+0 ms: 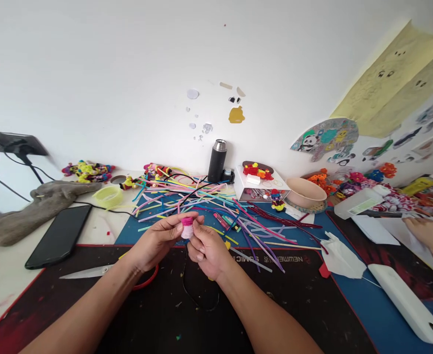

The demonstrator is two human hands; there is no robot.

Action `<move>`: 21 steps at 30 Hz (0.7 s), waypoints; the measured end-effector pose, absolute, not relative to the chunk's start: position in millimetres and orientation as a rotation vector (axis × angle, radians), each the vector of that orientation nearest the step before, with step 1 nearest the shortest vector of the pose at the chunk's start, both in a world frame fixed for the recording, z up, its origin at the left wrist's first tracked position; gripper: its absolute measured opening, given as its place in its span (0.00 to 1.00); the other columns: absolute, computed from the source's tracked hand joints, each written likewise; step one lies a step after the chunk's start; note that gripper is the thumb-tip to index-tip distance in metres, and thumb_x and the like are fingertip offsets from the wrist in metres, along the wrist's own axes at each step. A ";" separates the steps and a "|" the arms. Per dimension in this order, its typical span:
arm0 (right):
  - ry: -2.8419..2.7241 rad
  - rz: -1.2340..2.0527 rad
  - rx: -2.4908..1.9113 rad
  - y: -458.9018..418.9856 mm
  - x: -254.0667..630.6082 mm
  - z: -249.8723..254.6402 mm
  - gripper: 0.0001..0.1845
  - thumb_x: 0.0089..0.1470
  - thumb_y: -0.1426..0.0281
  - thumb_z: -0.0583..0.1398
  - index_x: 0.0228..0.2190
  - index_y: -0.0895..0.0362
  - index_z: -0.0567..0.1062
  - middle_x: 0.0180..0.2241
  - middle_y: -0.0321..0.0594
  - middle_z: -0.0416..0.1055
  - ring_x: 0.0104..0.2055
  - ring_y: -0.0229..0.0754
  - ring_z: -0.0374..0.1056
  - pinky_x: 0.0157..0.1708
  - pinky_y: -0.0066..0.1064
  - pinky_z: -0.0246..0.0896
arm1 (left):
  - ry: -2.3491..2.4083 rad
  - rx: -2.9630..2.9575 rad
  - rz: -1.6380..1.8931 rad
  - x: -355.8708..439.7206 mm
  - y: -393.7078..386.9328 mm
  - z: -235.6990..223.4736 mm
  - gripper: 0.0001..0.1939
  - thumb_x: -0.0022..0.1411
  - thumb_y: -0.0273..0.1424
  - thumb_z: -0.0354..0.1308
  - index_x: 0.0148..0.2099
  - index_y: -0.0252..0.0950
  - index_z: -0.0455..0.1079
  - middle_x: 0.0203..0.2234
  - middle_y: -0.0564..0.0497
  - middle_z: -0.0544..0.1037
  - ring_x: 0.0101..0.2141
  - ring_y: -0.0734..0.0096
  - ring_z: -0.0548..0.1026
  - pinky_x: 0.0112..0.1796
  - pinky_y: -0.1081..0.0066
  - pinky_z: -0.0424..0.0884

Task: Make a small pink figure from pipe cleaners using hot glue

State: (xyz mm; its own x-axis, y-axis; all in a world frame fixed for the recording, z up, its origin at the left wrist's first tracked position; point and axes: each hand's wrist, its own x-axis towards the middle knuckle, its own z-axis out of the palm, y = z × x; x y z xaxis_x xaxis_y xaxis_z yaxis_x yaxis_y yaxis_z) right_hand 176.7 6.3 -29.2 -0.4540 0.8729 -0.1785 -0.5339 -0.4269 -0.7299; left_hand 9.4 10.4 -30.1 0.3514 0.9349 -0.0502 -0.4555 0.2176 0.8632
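Note:
Between my two hands is a small coiled pipe-cleaner piece [187,228], bright pink on top and pale pink below. My left hand [161,241] pinches it from the left with thumb and fingers. From the other side my right hand [207,246] grips it, the thumb pressed on its edge and the other fingers curled. A thin black cord [187,290] hangs or lies below the hands. Scissors [91,272] with red handles lie partly under my left forearm. Many loose coloured pipe cleaners [172,196] are spread just beyond the hands.
A black bottle [218,161] stands by the wall, beside a white box [246,189] and a beige bowl [307,192]. On the left lie a phone [58,236] and driftwood [35,206]. Another person's hand [426,233] rests on paper at right, near a white device [404,302].

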 end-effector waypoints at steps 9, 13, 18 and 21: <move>-0.728 1.999 -0.709 5.2 177.6 -27.0 0.34 0.47 0.46 0.77 0.24 0.53 0.64 0.12 0.20 0.52 0.13 0.28 0.46 0.16 0.27 0.35 | 0.651 0.856 1.064 8.8 11.9 -29.6 0.21 0.62 0.37 0.74 0.57 0.41 0.85 0.58 0.41 0.84 0.59 0.47 0.80 0.60 0.58 0.71; -0.711 2.012 -0.701 3.8 176.0 -28.0 0.35 0.46 0.46 0.77 0.24 0.54 0.63 0.12 0.20 0.53 0.13 0.28 0.46 0.16 0.27 0.34 | 0.653 0.838 1.073 8.3 12.5 -30.7 0.20 0.61 0.37 0.75 0.56 0.41 0.85 0.57 0.40 0.85 0.58 0.47 0.80 0.58 0.58 0.72; -0.718 2.027 -0.681 2.9 175.8 -28.4 0.34 0.48 0.46 0.76 0.23 0.54 0.63 0.12 0.21 0.53 0.13 0.28 0.46 0.16 0.27 0.34 | 0.654 0.810 1.089 8.3 13.2 -31.1 0.19 0.60 0.36 0.76 0.54 0.43 0.86 0.56 0.41 0.85 0.58 0.47 0.80 0.57 0.58 0.73; -0.711 2.028 -0.679 3.2 176.5 -27.5 0.33 0.49 0.46 0.76 0.24 0.54 0.64 0.12 0.20 0.53 0.13 0.28 0.45 0.16 0.27 0.33 | 0.653 0.819 1.088 8.0 13.9 -31.8 0.21 0.60 0.37 0.76 0.55 0.42 0.86 0.56 0.40 0.85 0.57 0.47 0.81 0.56 0.58 0.74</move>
State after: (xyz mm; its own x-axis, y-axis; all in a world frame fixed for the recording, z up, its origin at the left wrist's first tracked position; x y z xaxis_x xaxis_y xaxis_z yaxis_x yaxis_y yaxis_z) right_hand 176.5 3.2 -27.5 -0.4831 0.8531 -0.1970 -0.5431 -0.4685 -0.6968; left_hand 8.0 13.9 -31.8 0.3366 0.9394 -0.0648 -0.4989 0.2363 0.8338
